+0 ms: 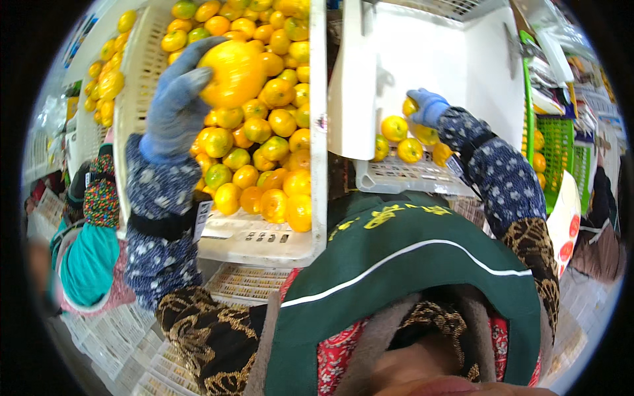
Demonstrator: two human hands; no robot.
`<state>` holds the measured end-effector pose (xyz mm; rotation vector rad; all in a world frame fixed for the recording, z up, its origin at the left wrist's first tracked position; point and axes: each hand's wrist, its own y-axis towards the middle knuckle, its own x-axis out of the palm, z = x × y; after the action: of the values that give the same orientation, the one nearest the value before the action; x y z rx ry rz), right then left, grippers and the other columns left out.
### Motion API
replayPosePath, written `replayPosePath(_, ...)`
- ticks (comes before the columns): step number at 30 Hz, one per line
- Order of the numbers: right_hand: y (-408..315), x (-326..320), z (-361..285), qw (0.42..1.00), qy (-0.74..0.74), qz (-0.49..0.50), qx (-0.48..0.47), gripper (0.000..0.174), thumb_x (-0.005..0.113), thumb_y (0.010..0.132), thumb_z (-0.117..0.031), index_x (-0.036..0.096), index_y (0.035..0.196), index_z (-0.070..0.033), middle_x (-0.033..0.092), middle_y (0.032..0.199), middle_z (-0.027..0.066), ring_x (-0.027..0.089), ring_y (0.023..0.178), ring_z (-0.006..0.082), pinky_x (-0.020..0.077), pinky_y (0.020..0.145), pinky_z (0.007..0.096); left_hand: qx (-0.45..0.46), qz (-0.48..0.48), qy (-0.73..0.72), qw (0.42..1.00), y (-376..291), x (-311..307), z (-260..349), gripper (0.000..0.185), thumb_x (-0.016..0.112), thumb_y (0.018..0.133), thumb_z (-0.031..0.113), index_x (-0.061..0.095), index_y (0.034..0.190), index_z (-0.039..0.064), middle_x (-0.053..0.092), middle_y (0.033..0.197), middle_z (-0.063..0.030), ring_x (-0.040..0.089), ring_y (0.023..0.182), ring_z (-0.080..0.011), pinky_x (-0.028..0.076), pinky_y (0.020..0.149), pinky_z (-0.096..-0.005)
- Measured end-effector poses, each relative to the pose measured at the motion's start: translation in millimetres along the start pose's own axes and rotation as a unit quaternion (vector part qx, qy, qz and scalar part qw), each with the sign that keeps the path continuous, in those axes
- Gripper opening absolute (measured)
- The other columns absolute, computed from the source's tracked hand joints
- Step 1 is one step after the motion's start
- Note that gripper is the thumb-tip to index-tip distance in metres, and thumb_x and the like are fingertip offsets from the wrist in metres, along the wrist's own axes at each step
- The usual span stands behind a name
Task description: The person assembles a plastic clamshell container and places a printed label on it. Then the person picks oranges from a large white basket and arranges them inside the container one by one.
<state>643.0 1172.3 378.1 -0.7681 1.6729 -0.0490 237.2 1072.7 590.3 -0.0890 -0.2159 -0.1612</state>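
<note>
My left hand (pixel 176 111), in a blue knit glove, grips a yellow-orange citrus fruit (pixel 234 74) held up close to the camera. Below it, a white plastic crate (pixel 318 198) holds many mandarins (pixel 256 129), some with green patches. In the crate on the right, my right hand (pixel 429 107), gloved too, has its fingers on a mandarin (pixel 409 106). Several more mandarins (pixel 395 128) lie beside and under that hand at the near end. White lining sheet (pixel 421 54) covers this crate's inside and folds over its left wall; the slatted near part (pixel 421 183) shows bare.
Another crate with yellow fruit (pixel 110 84) stands at far left, with a person in a teal garment (pixel 91 262) near it. At right are green baskets (pixel 554 148) with oranges and a white sheet with red round stickers (pixel 567 227). Slatted crates (pixel 247 282) lie below.
</note>
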Motion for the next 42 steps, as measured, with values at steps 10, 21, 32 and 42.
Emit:
replayPosePath(10, -20.2, -70.0, -48.1, 0.947, 0.314, 0.050, 0.041, 0.062, 0.064, 0.083, -0.033, 0.042, 0.132, -0.003, 0.058, 0.113, 0.0144, 0.058, 0.100, 0.0261, 0.0470, 0.088, 0.0332, 0.048, -0.017, 0.058, 0.997, 26.2, 42.7, -5.5, 0.056, 0.067, 0.079, 0.016, 0.044, 0.127, -0.001, 0.056, 0.117, -0.0128, 0.055, 0.110, -0.0211, 0.044, 0.096, -0.0330)
replayPosePath(21, -26.0, -111.6, -74.0, 0.862, 0.488, 0.080, -0.112, 0.063, 0.062, 0.082, -0.044, 0.049, 0.127, -0.003, 0.059, 0.109, 0.0130, 0.058, 0.091, 0.0184, 0.0489, 0.073, 0.0267, 0.283, 0.003, 0.458, 0.843, 65.1, 76.8, -25.8, 0.050, 0.066, 0.082, 0.015, 0.047, 0.127, 0.003, 0.055, 0.122, -0.0113, 0.049, 0.118, -0.0200, 0.039, 0.098, -0.0315)
replayPosePath(32, 43.6, 36.8, -46.3, 0.994, 0.026, 0.078, -0.074, 0.060, 0.073, 0.067, -0.027, 0.051, 0.117, -0.003, 0.053, 0.111, 0.0197, 0.052, 0.105, 0.0342, 0.0438, 0.092, 0.0399, -0.181, 0.160, 0.770, 0.590, -6.4, -122.2, -55.1, 0.055, 0.065, 0.081, 0.031, 0.047, 0.127, 0.008, 0.057, 0.117, -0.0203, 0.056, 0.107, -0.0350, 0.045, 0.090, -0.0398)
replayPosePath(42, 58.3, 47.9, -48.1, 0.990, 0.129, 0.041, -0.043, 0.065, 0.077, 0.064, -0.022, 0.051, 0.121, -0.003, 0.051, 0.116, 0.0178, 0.049, 0.110, 0.0340, 0.0409, 0.098, 0.0390, -0.162, 0.131, 0.731, 0.650, 36.1, -138.7, -95.1, 0.073, 0.071, 0.075, 0.034, 0.040, 0.132, 0.003, 0.059, 0.113, -0.0212, 0.056, 0.107, -0.0353, 0.044, 0.092, -0.0385)
